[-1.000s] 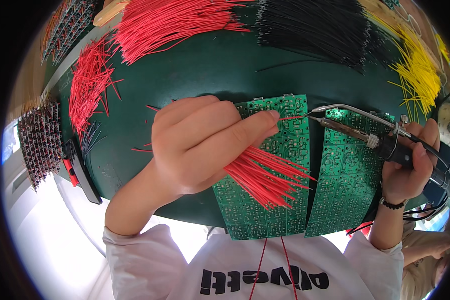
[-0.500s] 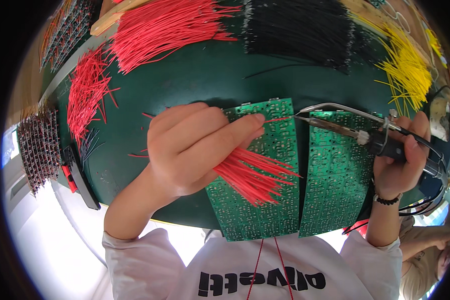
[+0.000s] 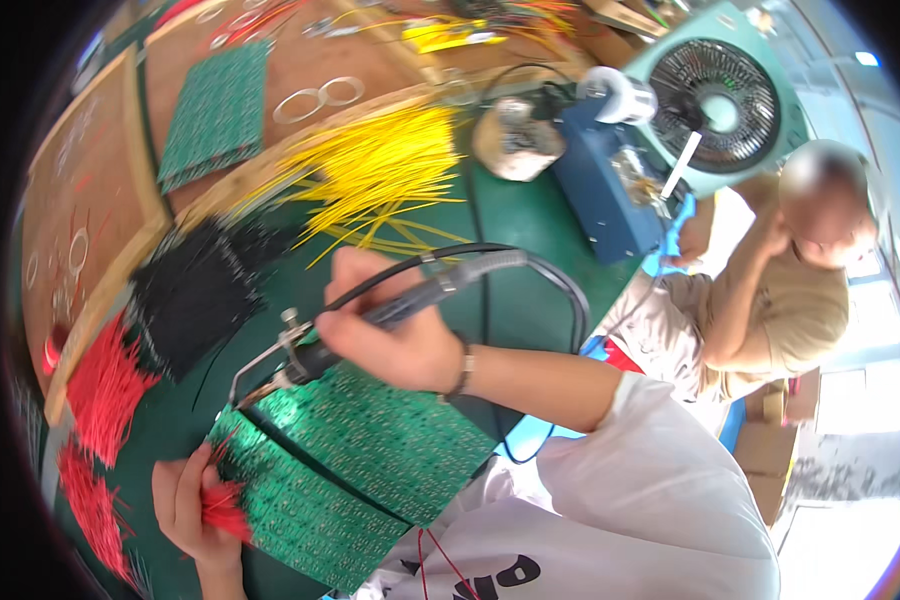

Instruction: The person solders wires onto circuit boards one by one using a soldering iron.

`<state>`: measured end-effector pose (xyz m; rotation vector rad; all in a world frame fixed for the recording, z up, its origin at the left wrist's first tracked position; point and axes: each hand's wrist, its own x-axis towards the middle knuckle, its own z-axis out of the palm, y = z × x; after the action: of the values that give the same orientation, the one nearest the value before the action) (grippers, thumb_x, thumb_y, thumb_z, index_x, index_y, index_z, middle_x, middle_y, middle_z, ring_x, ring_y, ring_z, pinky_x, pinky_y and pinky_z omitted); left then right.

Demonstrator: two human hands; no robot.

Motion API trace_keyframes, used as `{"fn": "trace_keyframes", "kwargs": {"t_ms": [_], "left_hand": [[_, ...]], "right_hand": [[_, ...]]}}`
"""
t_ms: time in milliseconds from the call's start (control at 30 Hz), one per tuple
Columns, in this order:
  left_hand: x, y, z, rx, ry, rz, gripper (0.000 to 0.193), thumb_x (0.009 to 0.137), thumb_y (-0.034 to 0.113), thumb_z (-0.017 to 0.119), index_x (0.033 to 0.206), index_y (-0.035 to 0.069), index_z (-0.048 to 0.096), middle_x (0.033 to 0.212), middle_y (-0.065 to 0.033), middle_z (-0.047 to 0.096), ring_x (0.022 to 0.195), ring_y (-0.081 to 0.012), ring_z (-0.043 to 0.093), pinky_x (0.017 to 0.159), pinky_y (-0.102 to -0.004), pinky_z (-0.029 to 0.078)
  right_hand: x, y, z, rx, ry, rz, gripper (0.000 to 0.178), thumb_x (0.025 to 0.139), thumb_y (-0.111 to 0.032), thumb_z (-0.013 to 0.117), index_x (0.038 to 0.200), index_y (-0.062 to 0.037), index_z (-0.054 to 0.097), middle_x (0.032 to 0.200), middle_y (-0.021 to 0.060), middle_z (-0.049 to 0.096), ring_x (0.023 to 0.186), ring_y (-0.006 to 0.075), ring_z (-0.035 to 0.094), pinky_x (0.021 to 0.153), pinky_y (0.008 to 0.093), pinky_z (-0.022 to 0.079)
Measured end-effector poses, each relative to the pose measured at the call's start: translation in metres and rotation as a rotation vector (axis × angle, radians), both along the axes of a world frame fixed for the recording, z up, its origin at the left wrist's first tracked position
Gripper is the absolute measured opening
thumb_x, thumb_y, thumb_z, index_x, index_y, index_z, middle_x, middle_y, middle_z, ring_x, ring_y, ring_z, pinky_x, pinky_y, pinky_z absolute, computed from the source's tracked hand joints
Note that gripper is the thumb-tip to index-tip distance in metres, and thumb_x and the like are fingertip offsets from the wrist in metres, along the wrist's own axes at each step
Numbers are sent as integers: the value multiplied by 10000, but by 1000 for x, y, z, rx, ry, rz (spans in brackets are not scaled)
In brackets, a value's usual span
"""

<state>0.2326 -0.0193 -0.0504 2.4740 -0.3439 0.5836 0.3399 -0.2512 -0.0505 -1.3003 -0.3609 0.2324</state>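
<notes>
My left hand is closed around a bunch of cut red wires, at the left edge of a green circuit board panel. Its fingertips point toward the panel's upper corner. My right hand grips a soldering iron with a curved metal guide tube and a black cable. The iron's tip is near the top of the gap between that panel and a second green panel. Blur hides whether the tip touches a wire or the board.
Piles of red wires, black wires and yellow wires lie along the green table's far side. Beyond are wooden trays and stacked green boards. A blue box, a fan and a seated person are at right.
The view has swung to the right and tilted, bringing the fan, blue box and seated person into sight. Both hands keep their holds on the red wires and the soldering iron.
</notes>
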Motion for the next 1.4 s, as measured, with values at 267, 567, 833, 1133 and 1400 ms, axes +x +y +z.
{"fn": "trace_keyframes", "kwargs": {"t_ms": [267,567,833,1133,1400], "left_hand": [[0,-1,-6,-130,13,35,247,872,163,399,903,-45,529,791,-126,496,681,-200,468,592,-267,373],[2,35,-13,-669,-143,260,227,895,210,347,833,23,459,616,-16,372,518,-82,339,482,-188,265],[2,58,11,-1178,-153,214,100,859,123,390,777,76,421,617,7,378,428,-49,285,374,-183,205],[-11,29,34,-752,-25,70,125,842,5,435,961,44,438,743,-94,607,572,-52,503,488,-147,333],[7,-2,38,-402,235,-73,130,796,-17,502,924,-15,524,836,-109,625,821,-159,600,738,-231,449]], "right_hand": [[2,-7,4,6,-35,-35,189,718,-26,557,667,-63,378,585,-35,411,532,18,378,456,193,281],[3,-3,-4,-59,-147,-93,197,719,-56,564,671,-74,374,579,-41,414,530,11,382,453,190,297],[0,-5,6,-55,-88,-226,124,721,-85,565,663,-67,457,570,-27,434,540,55,413,480,214,337],[8,-15,21,138,-44,-111,178,765,-107,503,636,-97,380,512,-15,378,401,50,326,361,187,226],[11,-30,8,69,-52,-137,189,791,-89,479,641,-96,365,490,-14,369,381,37,294,353,179,216]]}}
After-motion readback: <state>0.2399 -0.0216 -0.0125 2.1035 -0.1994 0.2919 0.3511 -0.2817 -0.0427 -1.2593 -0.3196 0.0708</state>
